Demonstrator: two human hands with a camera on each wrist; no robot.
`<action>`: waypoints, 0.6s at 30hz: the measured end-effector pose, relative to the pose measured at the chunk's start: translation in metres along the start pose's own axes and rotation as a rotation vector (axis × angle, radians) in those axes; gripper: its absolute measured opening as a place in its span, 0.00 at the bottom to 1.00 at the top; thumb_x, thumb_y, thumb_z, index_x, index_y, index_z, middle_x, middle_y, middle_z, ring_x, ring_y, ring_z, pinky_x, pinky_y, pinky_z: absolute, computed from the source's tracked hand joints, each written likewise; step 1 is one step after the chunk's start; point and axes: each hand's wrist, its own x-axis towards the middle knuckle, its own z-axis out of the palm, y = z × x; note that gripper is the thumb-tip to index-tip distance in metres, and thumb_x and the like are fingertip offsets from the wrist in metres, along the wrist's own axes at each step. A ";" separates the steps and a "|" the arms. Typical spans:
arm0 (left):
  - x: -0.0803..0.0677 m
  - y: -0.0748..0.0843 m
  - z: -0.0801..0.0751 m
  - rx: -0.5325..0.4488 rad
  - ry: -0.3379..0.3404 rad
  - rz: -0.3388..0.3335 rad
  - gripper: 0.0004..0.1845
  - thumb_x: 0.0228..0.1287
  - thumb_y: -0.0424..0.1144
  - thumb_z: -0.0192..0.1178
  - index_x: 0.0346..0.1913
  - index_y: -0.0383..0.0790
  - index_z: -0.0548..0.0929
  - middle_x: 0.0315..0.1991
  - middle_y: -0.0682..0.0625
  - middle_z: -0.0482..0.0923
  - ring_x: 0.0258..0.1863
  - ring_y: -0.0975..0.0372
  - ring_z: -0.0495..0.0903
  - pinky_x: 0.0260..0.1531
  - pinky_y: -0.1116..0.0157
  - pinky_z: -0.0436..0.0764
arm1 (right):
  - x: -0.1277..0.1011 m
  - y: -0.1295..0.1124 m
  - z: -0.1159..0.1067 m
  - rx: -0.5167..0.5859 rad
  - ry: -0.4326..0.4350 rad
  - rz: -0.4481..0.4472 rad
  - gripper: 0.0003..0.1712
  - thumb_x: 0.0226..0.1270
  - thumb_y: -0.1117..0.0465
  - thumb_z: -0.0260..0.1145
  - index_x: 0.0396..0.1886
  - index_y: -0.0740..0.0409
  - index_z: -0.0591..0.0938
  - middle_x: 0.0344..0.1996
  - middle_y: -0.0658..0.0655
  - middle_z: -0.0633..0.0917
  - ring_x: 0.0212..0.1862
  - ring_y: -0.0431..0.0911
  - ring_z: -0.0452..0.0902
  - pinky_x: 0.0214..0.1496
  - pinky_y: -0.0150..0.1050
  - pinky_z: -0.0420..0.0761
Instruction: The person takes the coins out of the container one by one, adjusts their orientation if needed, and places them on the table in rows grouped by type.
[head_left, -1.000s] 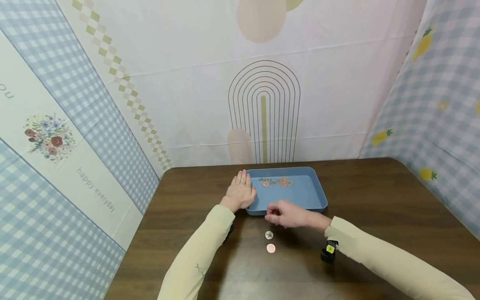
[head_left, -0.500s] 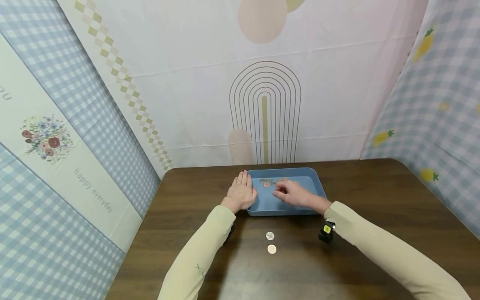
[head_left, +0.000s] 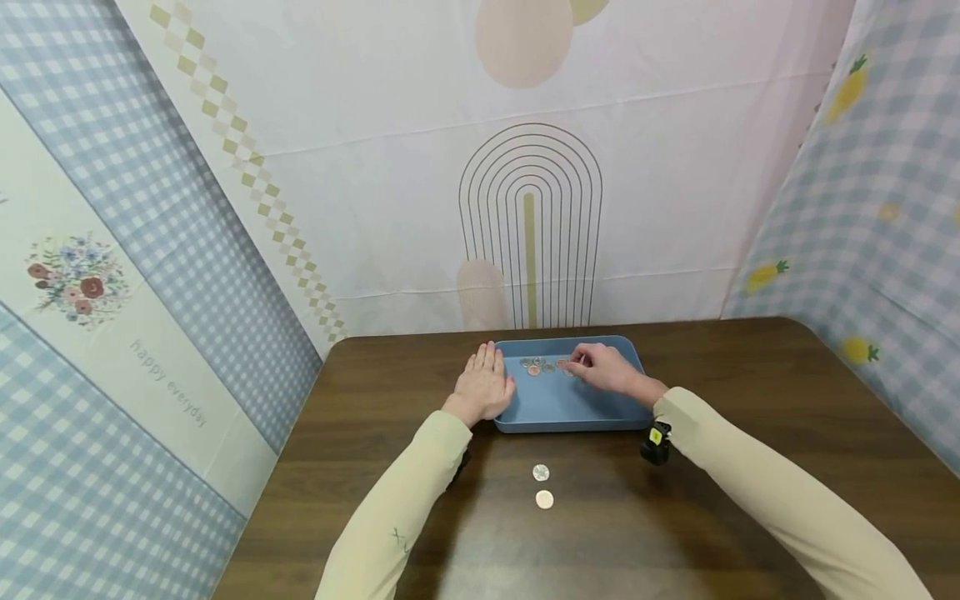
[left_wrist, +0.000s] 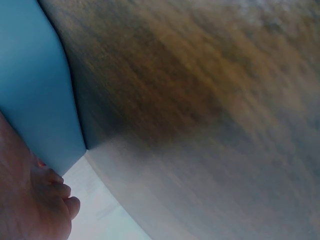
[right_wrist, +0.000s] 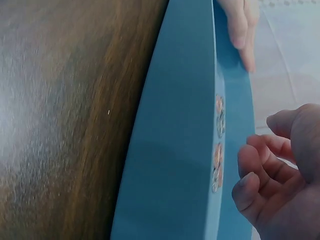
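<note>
Right hand (head_left: 604,368) over blue tray (head_left: 553,406), coins (head_left: 534,370) just to its left.

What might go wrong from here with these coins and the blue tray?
The coins in the tray lie bunched in the blue tray, so the right hand might nudge or grab extra ones. The left hand lies along the tray's left edge; a push there could shift it. Two loose coins lie on the wooden table in front, where they could get brushed aside.
</note>
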 end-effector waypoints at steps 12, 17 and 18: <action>0.002 -0.001 0.002 -0.002 0.009 0.005 0.35 0.76 0.51 0.29 0.77 0.31 0.50 0.79 0.37 0.43 0.80 0.49 0.44 0.77 0.55 0.51 | 0.008 0.014 0.006 -0.066 0.051 0.109 0.12 0.72 0.57 0.60 0.41 0.62 0.80 0.27 0.57 0.83 0.18 0.44 0.75 0.23 0.37 0.75; 0.002 -0.002 0.003 0.002 0.007 0.008 0.35 0.76 0.51 0.29 0.77 0.31 0.50 0.79 0.37 0.43 0.80 0.49 0.44 0.77 0.55 0.51 | 0.010 0.019 0.010 -0.091 0.052 0.142 0.12 0.71 0.57 0.61 0.43 0.62 0.80 0.27 0.57 0.83 0.19 0.43 0.75 0.23 0.36 0.74; 0.002 -0.002 0.003 0.001 0.005 0.008 0.35 0.76 0.51 0.29 0.77 0.32 0.50 0.79 0.37 0.43 0.80 0.49 0.44 0.77 0.55 0.51 | 0.010 0.020 0.011 -0.095 0.052 0.145 0.12 0.71 0.57 0.61 0.43 0.62 0.80 0.26 0.57 0.83 0.19 0.43 0.75 0.22 0.36 0.73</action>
